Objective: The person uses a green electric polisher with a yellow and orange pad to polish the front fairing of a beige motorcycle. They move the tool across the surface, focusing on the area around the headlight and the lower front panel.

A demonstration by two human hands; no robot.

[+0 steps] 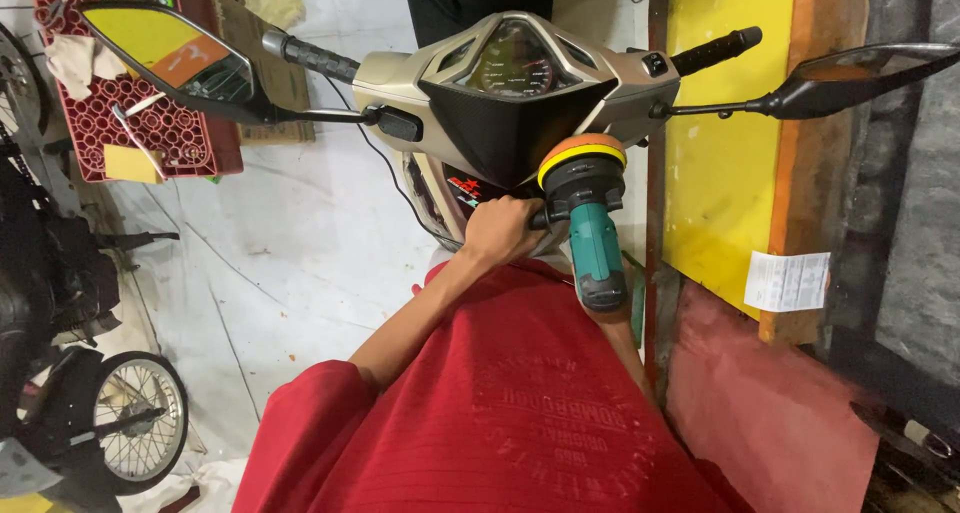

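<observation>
Red shirt cloth (520,423) fills the foreground, and from its sleeve the left arm stretches forward, its hand (500,231) wrapped in a tight grip round the black side handle of a teal polisher (590,223), whose orange and yellow pad (580,153) presses against the dark front panel of a beige scooter (500,83); the right hand is hidden behind the tool's body, so I cannot tell its grip. Pale concrete floor (290,233) spreads to the left, carrying a red plastic crate (130,113) and a spoked wheel (135,413). On the right, a yellow board (720,123) bears a small white rectangular paper label (787,280) at its lower corner.
</observation>
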